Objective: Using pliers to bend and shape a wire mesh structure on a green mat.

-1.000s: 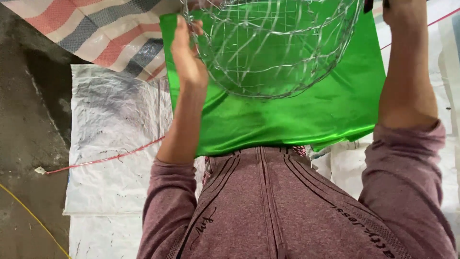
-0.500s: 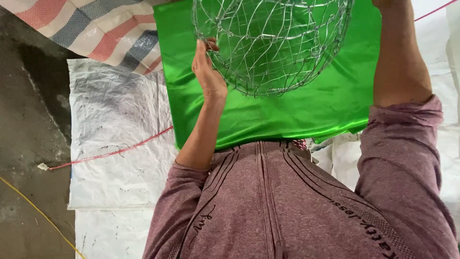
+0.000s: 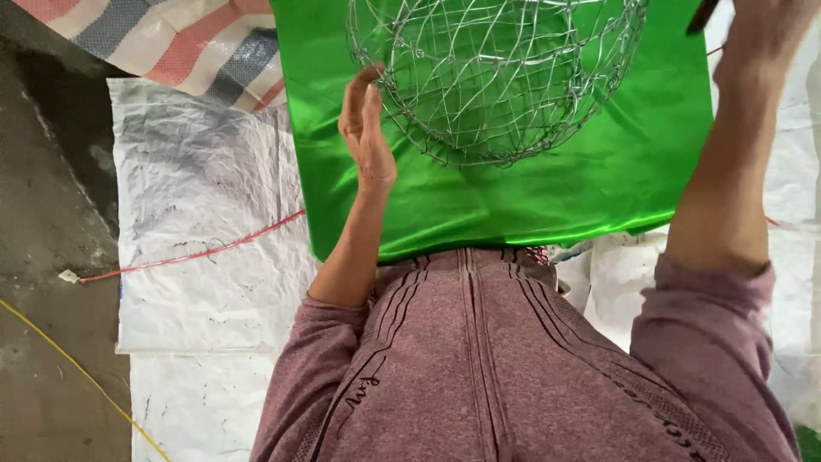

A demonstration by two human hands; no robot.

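Head view: one round wire-mesh basket [image 3: 500,77] lies on one green satin cloth [image 3: 513,184], its curved dome bulging toward the person; being round, it shows no long axis. The left hand [image 3: 366,128] stands flat, fingers straight and together, fingertips touching the basket's left edge. The right hand [image 3: 761,34] is right of the basket, apparently closed on a dark object [image 3: 703,15]; its fingers cannot be told at the frame edge.

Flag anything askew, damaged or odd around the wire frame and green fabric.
Nothing looks damaged. The wire frame sits on smooth green fabric, left hand against its side. A red cord trails loosely across the white sheet.
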